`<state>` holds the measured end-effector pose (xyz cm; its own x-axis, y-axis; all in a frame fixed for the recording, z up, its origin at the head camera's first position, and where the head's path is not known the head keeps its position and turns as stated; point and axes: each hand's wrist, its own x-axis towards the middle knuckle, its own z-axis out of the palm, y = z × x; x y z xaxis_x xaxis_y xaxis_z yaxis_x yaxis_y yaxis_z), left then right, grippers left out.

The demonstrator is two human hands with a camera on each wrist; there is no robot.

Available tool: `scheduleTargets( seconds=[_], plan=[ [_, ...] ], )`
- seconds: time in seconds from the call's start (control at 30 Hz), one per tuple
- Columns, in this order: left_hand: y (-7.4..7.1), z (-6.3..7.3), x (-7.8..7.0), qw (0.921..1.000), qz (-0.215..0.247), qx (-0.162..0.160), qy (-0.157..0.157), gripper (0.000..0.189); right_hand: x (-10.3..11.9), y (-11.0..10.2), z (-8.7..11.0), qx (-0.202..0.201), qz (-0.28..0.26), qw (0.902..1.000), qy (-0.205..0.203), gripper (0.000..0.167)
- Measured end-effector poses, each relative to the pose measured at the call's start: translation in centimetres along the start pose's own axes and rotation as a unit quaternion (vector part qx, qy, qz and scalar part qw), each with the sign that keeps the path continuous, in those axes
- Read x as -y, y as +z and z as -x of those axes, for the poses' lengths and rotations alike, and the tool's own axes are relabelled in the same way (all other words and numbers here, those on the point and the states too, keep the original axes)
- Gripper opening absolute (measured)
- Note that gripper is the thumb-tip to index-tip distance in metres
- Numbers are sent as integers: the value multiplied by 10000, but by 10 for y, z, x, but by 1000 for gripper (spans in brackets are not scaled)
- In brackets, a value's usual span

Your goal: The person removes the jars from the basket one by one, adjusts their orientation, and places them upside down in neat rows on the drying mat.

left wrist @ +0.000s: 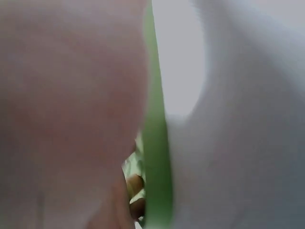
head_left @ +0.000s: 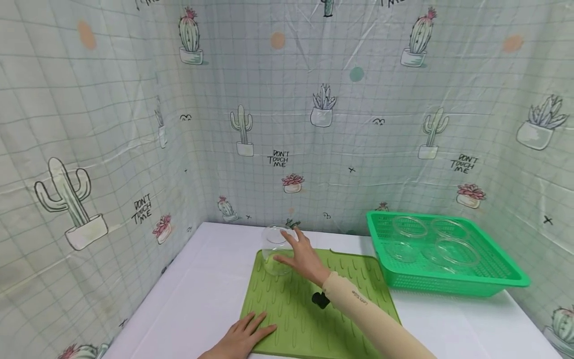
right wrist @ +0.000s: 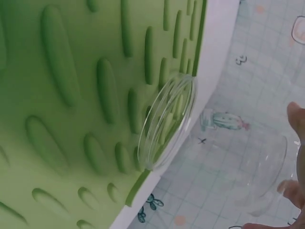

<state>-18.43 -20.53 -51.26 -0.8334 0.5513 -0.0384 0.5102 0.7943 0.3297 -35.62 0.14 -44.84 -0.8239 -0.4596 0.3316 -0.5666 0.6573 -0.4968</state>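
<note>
A clear plastic cup stands upside down near the back left of the green ridged mat. Its wide rim meets the mat in the right wrist view. My right hand reaches in from the right with fingers and thumb spread at the cup's side, fingertips right beside its narrow end. My left hand rests palm down on the mat's front left corner, fingers apart. The left wrist view holds mostly blurred skin and a strip of mat.
A green plastic basket stands at the right, with several clear round containers inside. White cloth covers the table around the mat. A patterned curtain hangs behind and at both sides. A small black camera sits at my right wrist.
</note>
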Motion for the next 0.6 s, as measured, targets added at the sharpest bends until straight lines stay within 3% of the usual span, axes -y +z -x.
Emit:
scheduleTargets(
  seconds=[0.17,0.33,0.6],
  plan=[
    [-11,-5,-3,9996,-176,126,192,77,-8,-9,6,-203,37,9997,127,84],
    [-22,-12,0,9982,-293,-22,532,67,-16,-25,16,-463,47,9986,237,89],
    [-28,-22,-5,9990,259,-10,351,47,-32,-66,42,-1000,-193,9937,471,89]
  ],
)
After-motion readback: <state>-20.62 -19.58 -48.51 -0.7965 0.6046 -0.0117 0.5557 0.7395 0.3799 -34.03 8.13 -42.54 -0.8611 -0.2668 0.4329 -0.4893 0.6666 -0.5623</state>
